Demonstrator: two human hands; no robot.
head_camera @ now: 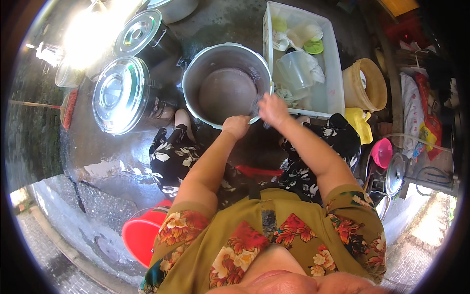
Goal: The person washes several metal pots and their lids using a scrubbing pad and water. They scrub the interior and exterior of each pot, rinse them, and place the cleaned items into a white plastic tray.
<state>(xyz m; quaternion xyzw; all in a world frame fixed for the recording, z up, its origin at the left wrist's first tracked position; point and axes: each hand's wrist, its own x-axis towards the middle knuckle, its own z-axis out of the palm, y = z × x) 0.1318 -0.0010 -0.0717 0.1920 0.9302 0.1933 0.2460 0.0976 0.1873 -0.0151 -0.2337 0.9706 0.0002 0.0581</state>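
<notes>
A large, deep metal pot (227, 86) stands on the wet floor between my feet, its open mouth facing up. My left hand (237, 126) grips the near rim of the pot. At the right of the rim, my right hand (273, 110) holds a grey scouring pad (254, 107), pressed against the inner wall; the fingers are slightly blurred. Inside, the pot's bottom looks dull brownish-grey, and a few dark marks show on the right side of the wall.
A translucent plastic tub (333, 84) holding plastic jugs and cloths stands right of the pot. Beyond it are a beige bucket (352, 86) and a yellow container (358, 123). Lidded steel pots (119, 95), a broom (69, 110) and a red bucket (137, 235) are at left.
</notes>
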